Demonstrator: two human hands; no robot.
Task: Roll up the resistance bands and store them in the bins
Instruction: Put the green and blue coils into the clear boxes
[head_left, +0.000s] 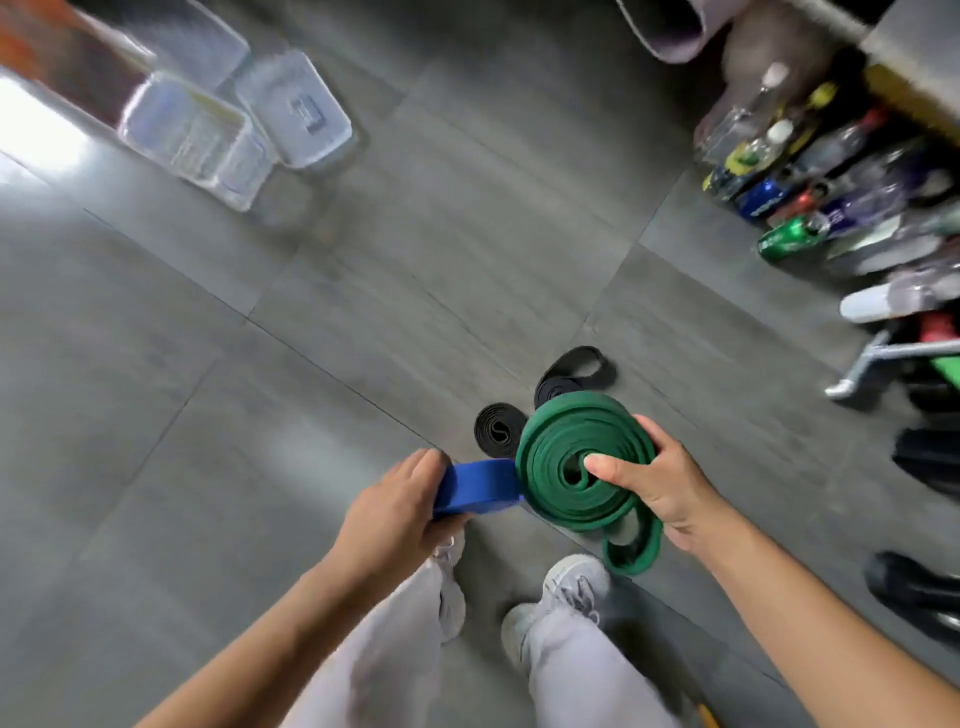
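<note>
- Holds in the right hand (660, 486) a green band (561, 467), with the thumb pressed into the middle of the coil and the fingers wrapped round its outer edge.
- Shows that band as a flat, matte, rubbery strip wound into a loose spiral, layers gapped rather than tight, with one slack loop hanging free below the palm.
- Grips in the left hand (395, 504) a blue band (478, 486), fingers curled over the top and thumb underneath.
- Presents the blue one as a broad, smooth, flat strip, seen side on, its far end meeting the rim of the green coil; cannot tell how many layers lie under the fingers.
- Leaves both bands lifted above the floor (363, 312), in front of the body.
- Shows, on the floor just beyond the green coil, a black roll (498, 428) wound tight and flat like a disc.
- Shows close behind it a second black band (571, 371), partly rolled, with an open loop lying flat.
- Looks down on pale grey shoes (566, 587) with laces, and light trousers (379, 665).
- Stands on large grey tiles with a streaked, stone-like finish and thin dark joints.
- Places the bins (197, 135) well apart at the upper left: clear plastic, rectangular, rounded corners, blurred.
- Lines the right edge with lying plastic bottles (810, 171), also blurred.
</note>
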